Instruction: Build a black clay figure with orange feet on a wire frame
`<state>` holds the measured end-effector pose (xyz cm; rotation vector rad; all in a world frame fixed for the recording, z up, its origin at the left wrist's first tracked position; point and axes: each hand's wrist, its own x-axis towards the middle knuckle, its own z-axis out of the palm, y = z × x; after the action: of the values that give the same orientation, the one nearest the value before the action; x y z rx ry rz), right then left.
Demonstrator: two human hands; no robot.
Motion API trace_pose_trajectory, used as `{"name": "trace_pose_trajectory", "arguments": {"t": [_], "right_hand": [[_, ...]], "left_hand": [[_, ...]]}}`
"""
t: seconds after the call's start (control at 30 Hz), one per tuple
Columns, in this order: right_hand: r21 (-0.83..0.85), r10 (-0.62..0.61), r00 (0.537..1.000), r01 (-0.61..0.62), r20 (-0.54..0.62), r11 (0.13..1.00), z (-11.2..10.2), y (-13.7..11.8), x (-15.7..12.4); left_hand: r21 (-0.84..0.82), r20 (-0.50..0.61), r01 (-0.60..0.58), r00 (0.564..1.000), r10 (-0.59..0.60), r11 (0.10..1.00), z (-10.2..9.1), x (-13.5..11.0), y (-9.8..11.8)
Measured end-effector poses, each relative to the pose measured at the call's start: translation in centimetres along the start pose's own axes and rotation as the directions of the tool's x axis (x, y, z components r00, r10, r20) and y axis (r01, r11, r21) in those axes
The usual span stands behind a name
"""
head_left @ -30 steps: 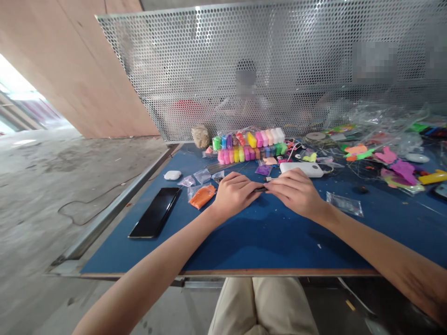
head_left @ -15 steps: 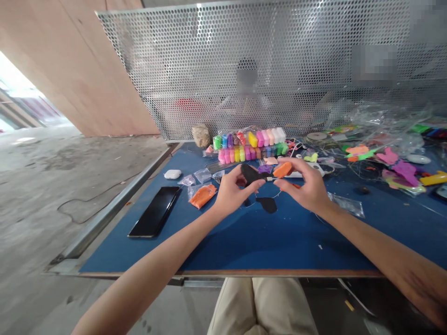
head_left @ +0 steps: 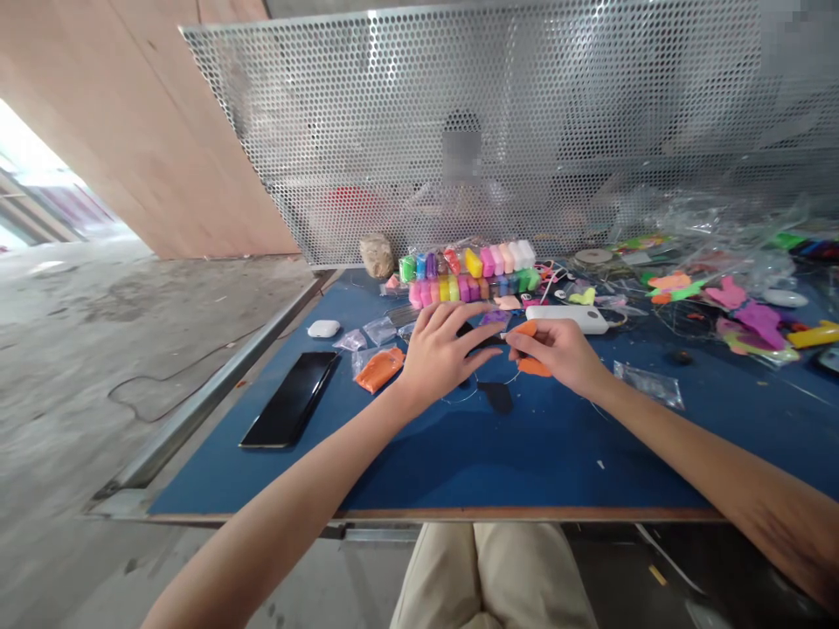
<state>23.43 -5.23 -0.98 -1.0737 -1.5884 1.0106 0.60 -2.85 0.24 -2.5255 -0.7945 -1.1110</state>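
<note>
My left hand [head_left: 440,352] hovers just above the blue table [head_left: 459,445], fingers curled round a flat black clay piece [head_left: 467,332] whose edge shows between them. My right hand [head_left: 557,354] meets it from the right, pinching an orange clay piece [head_left: 532,367] that shows above and below its fingers. A second black piece [head_left: 496,396] lies on the table under the hands, beside a thin loop of wire or thread [head_left: 485,384].
A pack of coloured clay sticks [head_left: 468,271] lies at the back. A white power bank [head_left: 567,317] sits behind my hands. A black phone [head_left: 292,397], white earbud case [head_left: 323,328] and orange clay bag [head_left: 380,369] lie left. Clay shapes and plastic bags [head_left: 721,297] crowd the right. A perforated metal screen [head_left: 524,122] stands behind.
Both hands rose from the table with black and orange clay pieces, then lowered slightly and drew closer together. One black piece now lies on the table below them.
</note>
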Motion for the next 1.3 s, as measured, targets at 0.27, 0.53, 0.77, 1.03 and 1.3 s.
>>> {"name": "trace_pose_trajectory", "arguments": {"t": [0.27, 0.53, 0.77, 1.03, 1.3], "right_hand": [[-0.059, -0.036, 0.999, 0.035, -0.022, 0.998, 0.6, 0.0, -0.4], [-0.054, -0.052, 0.998, 0.05, -0.035, 0.997, 0.6, 0.4, -0.5], [-0.105, -0.071, 0.997, 0.067, -0.03, 0.992, 0.6, 0.5, -0.3], [-0.231, -0.179, 0.983, 0.165, -0.041, 0.959, 0.4, 0.3, -0.6], [-0.634, -0.807, 0.549, 0.708, 0.218, 0.311, -1.5, -1.2, -0.7]], "left_hand": [[0.004, -0.013, -0.056, 0.998, 0.056, 0.998, -0.2, -0.2, -0.2], [0.012, 0.013, -0.053, 0.999, 0.053, 0.999, -0.1, -0.4, -0.5], [0.108, 0.017, -0.101, 0.995, 0.099, 0.989, 0.3, -0.5, -0.2], [0.074, 0.116, -0.072, 0.991, 0.063, 0.995, -1.2, 0.6, 0.3], [0.059, -0.001, -0.072, 0.997, 0.072, 0.996, -3.0, 1.0, 1.2]]}}
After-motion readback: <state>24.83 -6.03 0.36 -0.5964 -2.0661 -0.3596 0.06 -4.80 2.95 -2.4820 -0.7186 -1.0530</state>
